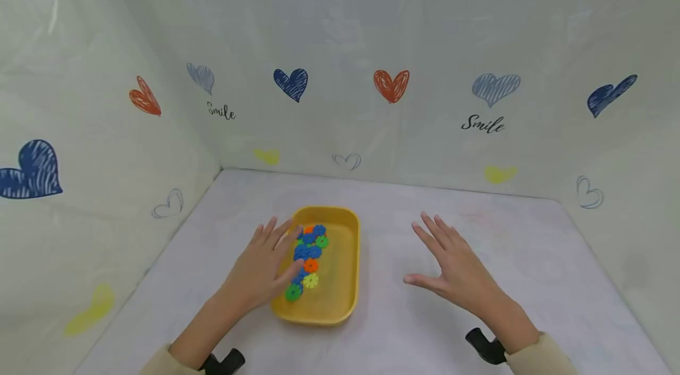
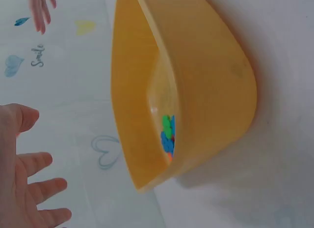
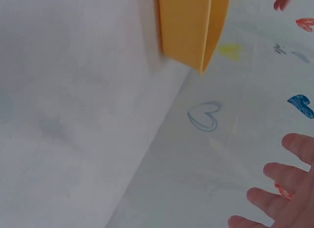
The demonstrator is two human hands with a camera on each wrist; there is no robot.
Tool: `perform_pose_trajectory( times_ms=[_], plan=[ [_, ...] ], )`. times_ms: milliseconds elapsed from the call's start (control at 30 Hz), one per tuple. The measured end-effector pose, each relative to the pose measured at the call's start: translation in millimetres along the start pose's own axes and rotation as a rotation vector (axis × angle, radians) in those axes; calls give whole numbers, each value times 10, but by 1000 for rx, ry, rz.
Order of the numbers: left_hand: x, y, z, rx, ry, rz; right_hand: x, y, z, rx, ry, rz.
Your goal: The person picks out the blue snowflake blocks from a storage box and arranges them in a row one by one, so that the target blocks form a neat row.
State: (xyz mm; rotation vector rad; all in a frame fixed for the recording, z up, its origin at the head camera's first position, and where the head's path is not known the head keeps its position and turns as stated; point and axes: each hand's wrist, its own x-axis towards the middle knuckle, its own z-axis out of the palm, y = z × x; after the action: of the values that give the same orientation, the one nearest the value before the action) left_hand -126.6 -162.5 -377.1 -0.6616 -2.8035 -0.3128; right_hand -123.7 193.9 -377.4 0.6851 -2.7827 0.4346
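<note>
A yellow tray point(image 1: 340, 280) sits on the white table, with several small flower-shaped plastic pieces point(image 1: 310, 266) in blue, green, orange and yellow along its left side. Above the tray's left edge hovers my left hand point(image 1: 260, 271), fingers spread and holding nothing; it hides part of the pieces. My right hand point(image 1: 457, 271) is held above the table to the right of the tray, fingers straight and apart, touching nothing. The left wrist view shows the tray's tall wall point(image 2: 211, 75) and a few pieces point(image 2: 168, 132) inside. Part of the tray point(image 3: 186, 31) also appears in the right wrist view.
A pale sheet point(image 1: 345, 26) printed with hearts and the word Smile hangs behind the table and along both sides. The white tabletop point(image 1: 393, 233) extends around the tray. Each wrist wears a black strap-on device point(image 1: 486, 345).
</note>
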Motion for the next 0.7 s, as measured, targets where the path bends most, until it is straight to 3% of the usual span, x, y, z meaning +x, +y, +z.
perform_pose_trajectory(
  times_ms=[300, 700],
  plan=[
    [-120, -70, 62, -18, 55, -65, 155, -207, 159, 115, -18, -44],
    [-297, -47, 194, -93, -2, -303, 388, -598, 344, 401, -164, 66]
  ],
)
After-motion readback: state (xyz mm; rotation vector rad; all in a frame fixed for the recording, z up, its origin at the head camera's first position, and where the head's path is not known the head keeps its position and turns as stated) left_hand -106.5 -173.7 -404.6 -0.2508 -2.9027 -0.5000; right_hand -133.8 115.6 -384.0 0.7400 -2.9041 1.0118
